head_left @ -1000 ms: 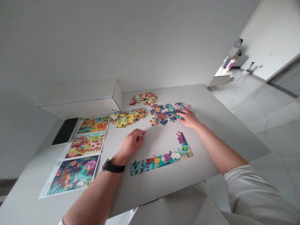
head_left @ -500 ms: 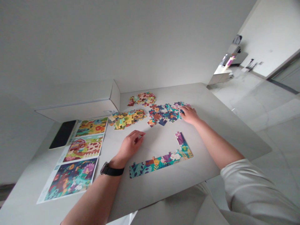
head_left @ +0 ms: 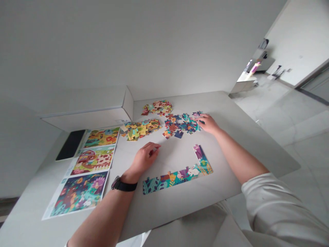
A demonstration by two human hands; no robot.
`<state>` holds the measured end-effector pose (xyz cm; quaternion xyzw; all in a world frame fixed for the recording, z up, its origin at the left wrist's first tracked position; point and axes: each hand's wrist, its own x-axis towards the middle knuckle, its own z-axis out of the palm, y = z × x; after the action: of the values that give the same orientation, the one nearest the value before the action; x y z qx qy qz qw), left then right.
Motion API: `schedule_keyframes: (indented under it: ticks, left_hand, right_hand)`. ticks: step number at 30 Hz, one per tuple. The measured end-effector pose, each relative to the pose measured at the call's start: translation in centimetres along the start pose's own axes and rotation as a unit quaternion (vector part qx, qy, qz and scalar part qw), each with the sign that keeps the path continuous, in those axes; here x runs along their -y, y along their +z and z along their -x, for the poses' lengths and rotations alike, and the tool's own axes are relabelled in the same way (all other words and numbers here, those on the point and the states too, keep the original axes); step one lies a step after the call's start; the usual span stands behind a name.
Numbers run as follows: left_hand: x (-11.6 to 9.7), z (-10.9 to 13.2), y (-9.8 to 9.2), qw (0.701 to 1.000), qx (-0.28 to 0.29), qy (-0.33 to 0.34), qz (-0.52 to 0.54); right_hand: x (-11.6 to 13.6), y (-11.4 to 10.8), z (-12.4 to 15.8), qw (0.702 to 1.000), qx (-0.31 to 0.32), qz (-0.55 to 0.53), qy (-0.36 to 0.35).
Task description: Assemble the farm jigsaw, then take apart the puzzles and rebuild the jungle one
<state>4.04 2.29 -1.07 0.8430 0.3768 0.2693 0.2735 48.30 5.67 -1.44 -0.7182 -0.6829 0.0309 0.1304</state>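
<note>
Nearest, the joined puzzle strip (head_left: 177, 177) is lying on the table (head_left: 236, 120). Beyond it, we are resting our left hand (head_left: 145, 157), fingers curling narrowly. Farther, we are holding our right hand (head_left: 209, 124) by the dark pieces (head_left: 180, 126); we cannot tell whether either is gripping anything.

A passage is left over the worktop (head_left: 177, 154) between the joined puzzle strip (head_left: 180, 175) and the dark pile (head_left: 181, 126), bounded on one side by the left hand (head_left: 146, 158) and on the other by the right forearm (head_left: 238, 154). The back left is blocked by the white box (head_left: 89, 117).
</note>
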Motion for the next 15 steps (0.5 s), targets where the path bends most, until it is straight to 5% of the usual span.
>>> schedule_keyframes:
  ticks: [10,15]
  left_hand:
    - [0.3,0.0,0.2,1.0,0.003,-0.002,0.007]
    - [0.2,-0.1,0.3,1.0,0.004,-0.011,0.017]
  right_hand:
    - [-1.1,-0.7,-2.2,0.99,0.009,0.072,0.123]
    - [-1.4,-1.4,-3.6,0.989,-0.001,0.084,0.121]
